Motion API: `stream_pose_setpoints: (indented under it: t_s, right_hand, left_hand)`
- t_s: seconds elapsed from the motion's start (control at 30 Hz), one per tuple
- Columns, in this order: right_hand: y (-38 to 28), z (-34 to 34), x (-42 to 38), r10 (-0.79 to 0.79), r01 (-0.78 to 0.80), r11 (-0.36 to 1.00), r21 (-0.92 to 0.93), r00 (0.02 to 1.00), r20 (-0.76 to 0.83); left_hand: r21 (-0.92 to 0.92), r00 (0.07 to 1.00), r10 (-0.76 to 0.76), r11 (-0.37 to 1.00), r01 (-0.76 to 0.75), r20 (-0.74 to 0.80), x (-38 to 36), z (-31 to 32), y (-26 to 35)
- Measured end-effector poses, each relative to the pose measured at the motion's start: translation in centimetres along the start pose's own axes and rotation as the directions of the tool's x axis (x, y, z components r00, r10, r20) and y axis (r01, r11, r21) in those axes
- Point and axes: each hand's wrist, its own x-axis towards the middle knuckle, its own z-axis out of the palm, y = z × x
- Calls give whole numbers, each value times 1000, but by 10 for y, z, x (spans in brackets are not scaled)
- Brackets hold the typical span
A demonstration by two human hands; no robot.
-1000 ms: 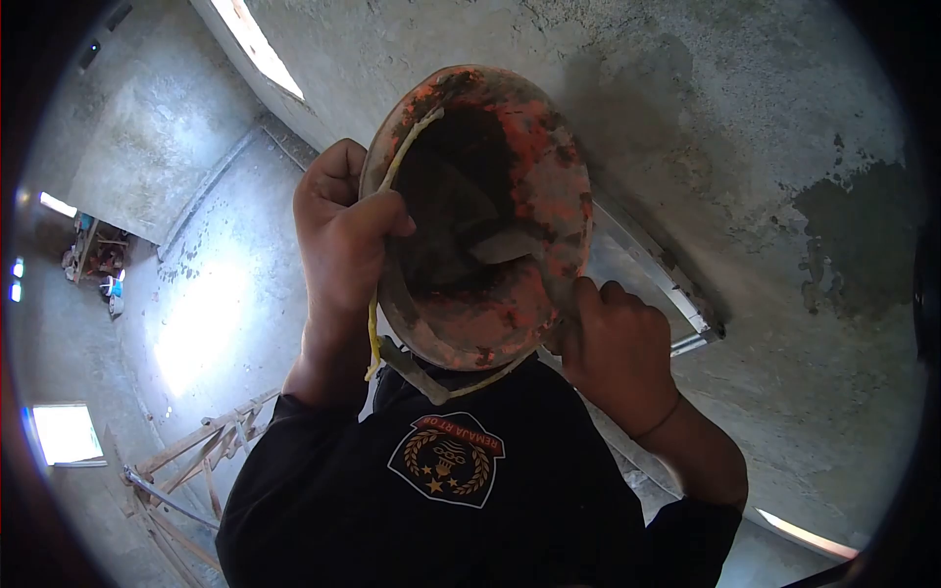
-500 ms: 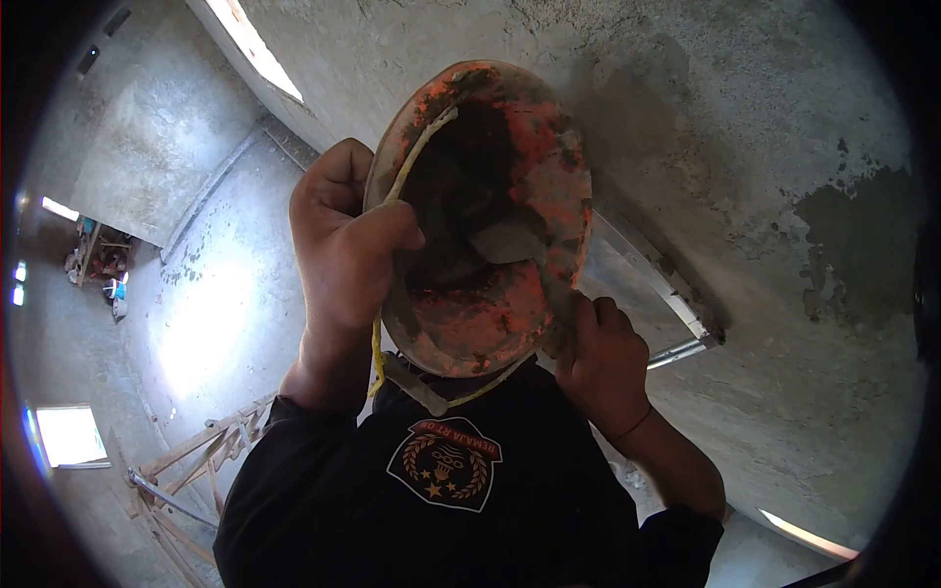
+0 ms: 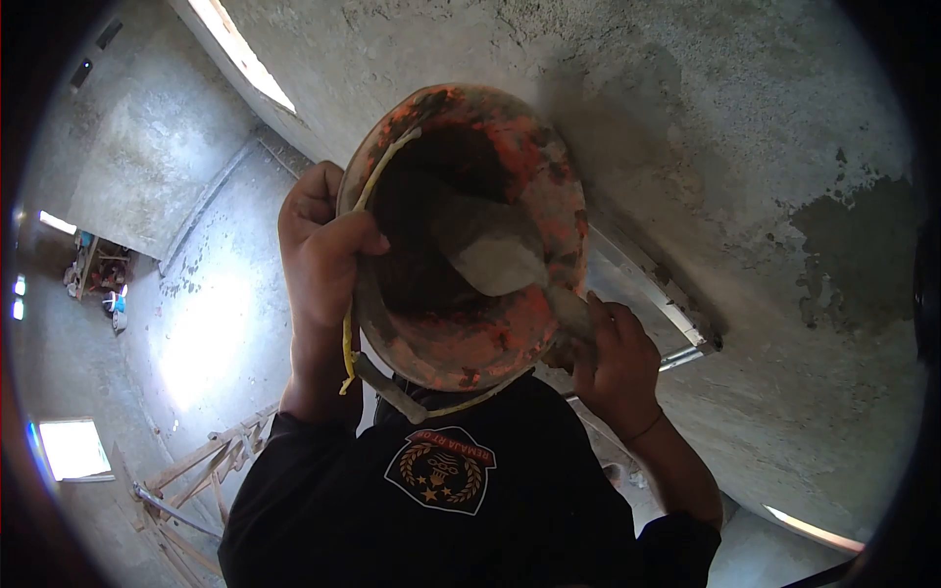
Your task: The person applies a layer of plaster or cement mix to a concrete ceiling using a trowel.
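Observation:
An orange bucket (image 3: 515, 338), crusted with grey mortar, is tilted so that its mouth faces me. My left hand (image 3: 323, 240) is closed on the bucket's left rim, its thumb hooked over the edge inside. A yellow cord (image 3: 348, 333) passes under that thumb and carries a short grey tube (image 3: 387, 387) below the rim. My right hand (image 3: 619, 363) is closed around the handle of a trowel (image 3: 500, 257) at the bucket's lower right. The trowel's mortar-smeared blade lies inside the bucket mouth. The dark bottom of the bucket is hard to make out.
A rough grey wall (image 3: 745, 118) with a darker damp patch (image 3: 863, 250) rises at the right. A long metal bar (image 3: 647, 279) is behind the bucket. Wooden scaffolding (image 3: 191, 470) stands lower left, and several objects are heaped on a rack (image 3: 98, 269) far left.
The bucket and my left hand have shifted slightly left and down. The trowel blade has risen toward the mouth and shows more of its face. My right hand has moved slightly down.

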Motion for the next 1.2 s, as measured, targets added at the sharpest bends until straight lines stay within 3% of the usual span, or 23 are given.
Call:
stream_pose_setpoints:
  t_s: [0.07, 0.2, 0.4, 0.47, 0.57, 0.7, 0.8, 0.9, 1.07, 1.2]
  right_hand:
    - [10, -6, -1, -6, 10, 992, 124, 1000, -29]
    - [18, -23, -1, 67, -65, 989, 131, 998, -11]
    - [27, -59, 0, 24, -20, 998, 56, 998, -63]
    - [33, -69, -2, -49, 38, 983, -180, 997, -59]
    - [37, -82, -4, -75, 60, 949, -310, 997, -36]
    - [36, -90, -10, 71, -56, 978, -201, 995, 68]
    - [38, -88, -18, 171, -170, 983, -75, 985, 1]
    - [42, -95, -23, 150, -154, 981, -117, 988, -35]
    - [40, -125, -27, -24, -23, 936, -351, 991, -130]
    - [39, -155, -35, 23, -105, 923, -369, 975, -220]
  left_hand:
    - [-12, 998, -50, 999, 50, -24, 2, -5, -7]
    - [-74, 997, -71, 995, 68, -36, 5, -11, -18]
    - [-110, 997, -74, 991, 71, -19, 8, -14, -27]
    - [-163, 996, -83, 984, 79, -21, 10, -18, -32]
    - [-190, 997, -78, 979, 73, -17, 12, -17, -33]
    - [-185, 996, -83, 979, 84, 13, 14, -20, -38]
    - [-174, 997, -73, 982, 69, -18, 13, -23, -41]
    - [-183, 997, -81, 980, 78, -8, 13, -23, -40]
    - [-237, 997, -70, 969, 71, 17, 16, -23, -42]
    - [-178, 995, -102, 979, 102, 9, 17, -29, -43]
